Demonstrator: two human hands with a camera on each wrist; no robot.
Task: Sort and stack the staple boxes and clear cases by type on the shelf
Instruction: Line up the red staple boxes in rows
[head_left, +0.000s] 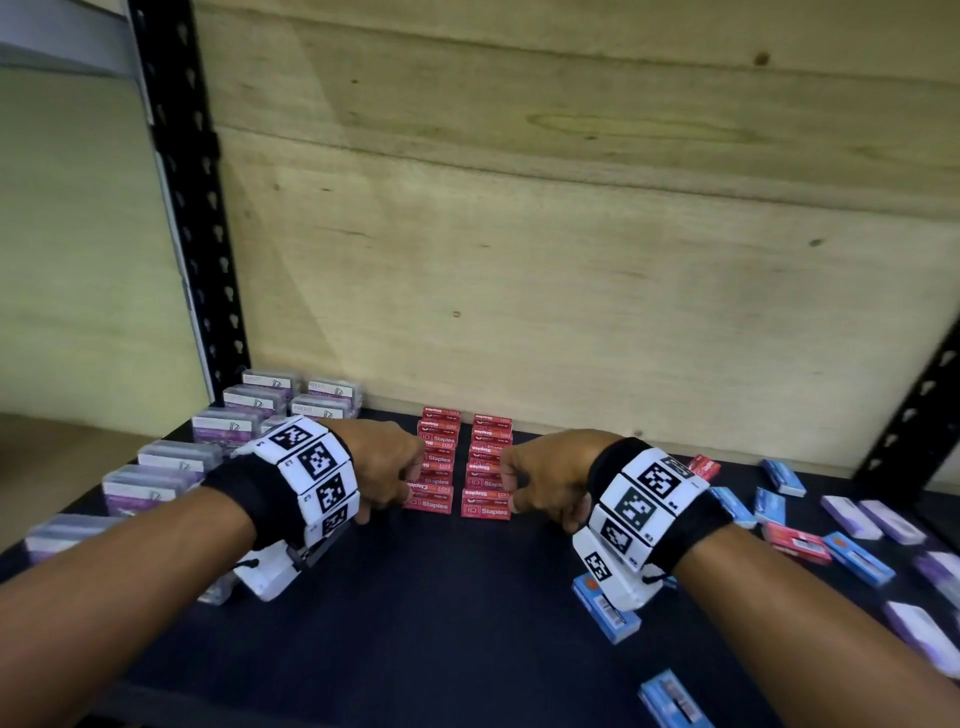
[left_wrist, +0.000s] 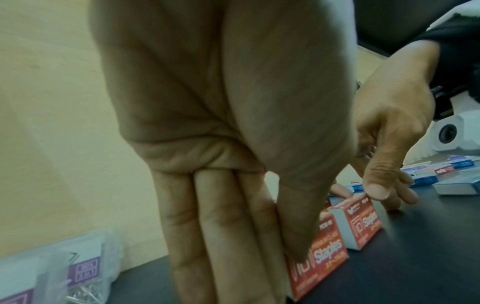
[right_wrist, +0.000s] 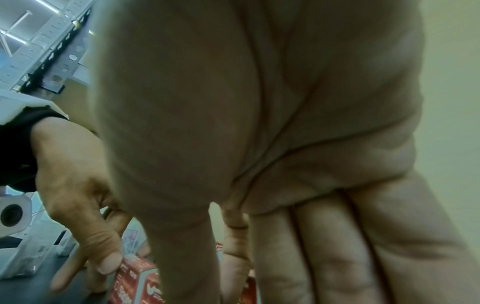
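Two rows of red staple boxes (head_left: 436, 470) run side by side from the wooden back panel toward me on the dark shelf (head_left: 415, 597). My left hand (head_left: 410, 483) stands against the left row's outer side, fingers straight down and thumb lying on the front red box (left_wrist: 327, 261). My right hand (head_left: 511, 488) flanks the right row (head_left: 487, 512), its thumb resting on the top edge of that row's front box (left_wrist: 363, 224) and its fingers pointing down to the shelf. Clear cases (head_left: 244, 423) with purple labels sit in rows at the left.
Blue staple boxes (head_left: 605, 608), pale purple boxes (head_left: 852, 517) and a loose red box (head_left: 797, 543) lie scattered on the right. Black slotted posts (head_left: 192, 208) stand at the back corners. A wooden panel (head_left: 571, 260) closes the back.
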